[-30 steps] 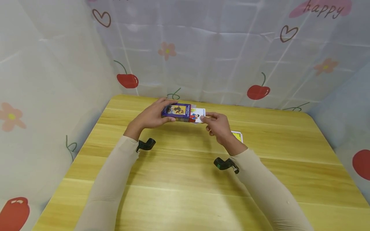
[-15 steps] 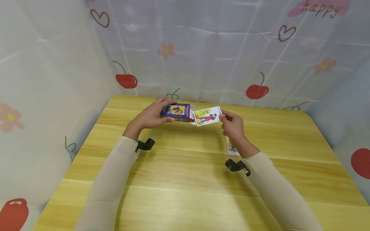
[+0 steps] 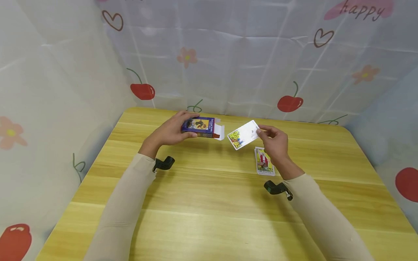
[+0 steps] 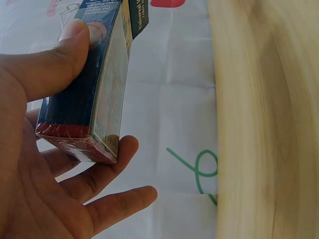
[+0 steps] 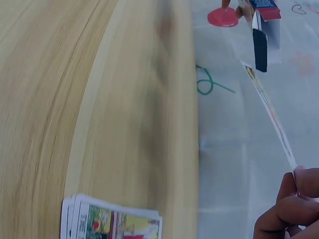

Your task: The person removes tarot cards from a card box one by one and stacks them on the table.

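My left hand [image 3: 172,129] grips a blue card box [image 3: 200,124] around its closed end, thumb on the near side. The box's white flap [image 3: 219,130] stands open toward the right. My right hand [image 3: 274,142] pinches an illustrated card [image 3: 243,135] by one end, between thumb and fingers, apart from the box and above the table. Glare whitens part of its face. Below that hand, a loose stack of picture cards [image 3: 264,163] lies face up on the table. In the right wrist view the held card [image 5: 271,112] appears nearly edge-on.
The wooden table [image 3: 202,217] reaches back to a white curtain [image 3: 228,65] printed with cherries, hearts and flowers. More curtain hangs at both sides. A black wrist mount [image 3: 164,163] sits at the left cuff and another black mount [image 3: 277,187] at the right.
My right hand has drawn the card out of the box and carried it to the right, tilting it. The card stack has come into fuller view. My left hand and the box stay nearly still.
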`<state>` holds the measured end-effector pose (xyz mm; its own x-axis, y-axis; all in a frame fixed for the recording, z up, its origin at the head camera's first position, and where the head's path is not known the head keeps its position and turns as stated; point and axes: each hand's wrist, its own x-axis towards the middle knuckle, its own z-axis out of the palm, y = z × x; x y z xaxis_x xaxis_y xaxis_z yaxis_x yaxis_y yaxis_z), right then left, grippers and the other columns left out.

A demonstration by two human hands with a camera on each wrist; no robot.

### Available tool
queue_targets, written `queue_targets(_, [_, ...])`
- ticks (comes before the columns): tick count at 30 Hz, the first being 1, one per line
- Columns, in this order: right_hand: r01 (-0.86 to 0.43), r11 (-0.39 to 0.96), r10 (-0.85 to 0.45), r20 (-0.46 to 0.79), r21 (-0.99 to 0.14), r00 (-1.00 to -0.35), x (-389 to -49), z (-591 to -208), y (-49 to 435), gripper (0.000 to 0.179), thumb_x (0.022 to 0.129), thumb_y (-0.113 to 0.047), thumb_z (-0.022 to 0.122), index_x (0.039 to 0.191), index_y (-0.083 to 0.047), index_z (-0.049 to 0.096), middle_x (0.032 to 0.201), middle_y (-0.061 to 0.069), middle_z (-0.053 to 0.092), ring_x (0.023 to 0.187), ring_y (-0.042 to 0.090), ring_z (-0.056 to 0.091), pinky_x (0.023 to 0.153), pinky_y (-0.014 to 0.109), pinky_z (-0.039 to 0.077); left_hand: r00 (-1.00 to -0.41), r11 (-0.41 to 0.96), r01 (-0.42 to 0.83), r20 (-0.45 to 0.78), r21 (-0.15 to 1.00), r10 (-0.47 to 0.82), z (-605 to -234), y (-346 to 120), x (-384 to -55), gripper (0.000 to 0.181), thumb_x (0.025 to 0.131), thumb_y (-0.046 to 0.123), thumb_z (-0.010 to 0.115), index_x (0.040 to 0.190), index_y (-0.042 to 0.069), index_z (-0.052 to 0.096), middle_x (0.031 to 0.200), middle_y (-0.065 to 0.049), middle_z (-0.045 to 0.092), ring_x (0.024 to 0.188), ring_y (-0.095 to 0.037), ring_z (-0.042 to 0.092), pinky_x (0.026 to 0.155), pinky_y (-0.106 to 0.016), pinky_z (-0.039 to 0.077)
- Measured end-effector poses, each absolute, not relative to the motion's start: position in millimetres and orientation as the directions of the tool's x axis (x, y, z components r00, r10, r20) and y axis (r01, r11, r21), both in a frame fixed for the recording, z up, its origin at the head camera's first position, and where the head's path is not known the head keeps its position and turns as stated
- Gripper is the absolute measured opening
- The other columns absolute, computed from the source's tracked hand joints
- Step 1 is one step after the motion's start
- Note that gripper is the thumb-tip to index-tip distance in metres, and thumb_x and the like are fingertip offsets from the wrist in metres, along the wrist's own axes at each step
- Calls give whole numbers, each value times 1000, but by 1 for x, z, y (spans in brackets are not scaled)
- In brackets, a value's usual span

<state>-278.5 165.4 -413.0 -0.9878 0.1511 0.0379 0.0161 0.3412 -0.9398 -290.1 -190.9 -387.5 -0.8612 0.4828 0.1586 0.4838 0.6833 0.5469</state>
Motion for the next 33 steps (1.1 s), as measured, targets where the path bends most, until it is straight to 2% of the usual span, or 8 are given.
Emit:
queue_targets(6, [67, 412, 173, 6, -909, -985, -280, -411, 178, 34, 100, -30, 57, 127, -13, 66, 97, 1, 53, 61, 9, 41, 47, 21, 38, -867, 692, 474, 150, 545, 476, -387, -190, -290, 72, 90, 39, 71, 152, 23, 38, 144, -12, 42, 123, -28, 47, 105, -52, 40])
queue_targets(10, [82, 450, 169, -6, -889, -986, -282, -411, 187, 31, 103, -26, 51, 127, -11, 65, 99, 5, 51, 69, 13, 47, 49, 22, 42, -863, 686, 480, 154, 547, 481, -387, -190, -290, 72, 90, 38, 72, 152, 20, 39, 145, -13, 43, 124, -28, 46, 105, -52, 40])
queue_targets(16, [105, 510, 122, -49, -854, -991, -282, -410, 197, 32, 106, -24, 44, 127, -7, 60, 102, 10, 50, 80, 24, 53, 52, 24, 42, -864, 689, 480, 158, 543, 478, -389, -190, -291, 72, 90, 37, 72, 151, 19, 39, 145, -13, 43, 125, -28, 46, 104, -52, 40])
queue_targets(23, [112, 545, 64, -93, -831, -994, -282, -410, 205, 31, 106, -21, 43, 126, -4, 60, 101, 12, 48, 67, 12, 46, 50, 24, 39, -867, 693, 474, 149, 543, 476, -389, -190, -291, 73, 90, 38, 72, 152, 21, 39, 146, -12, 42, 125, -28, 46, 105, -51, 40])
queue_targets(29, [145, 561, 35, -151, -815, -988, -285, -416, 211, 32, 107, -20, 42, 127, -2, 59, 99, 12, 48, 68, 12, 47, 51, 23, 41, -867, 693, 473, 148, 544, 476, -389, -190, -291, 72, 90, 39, 71, 152, 23, 38, 146, -12, 42, 126, -28, 45, 105, -52, 39])
queue_targets(33, [176, 595, 33, -195, -784, -980, -287, -424, 214, 31, 107, -19, 42, 126, -3, 60, 99, 13, 49, 73, 16, 48, 54, 24, 42, -866, 695, 475, 149, 540, 476, -389, -190, -291, 72, 90, 39, 71, 152, 23, 38, 146, -12, 42, 126, -28, 46, 105, -51, 39])
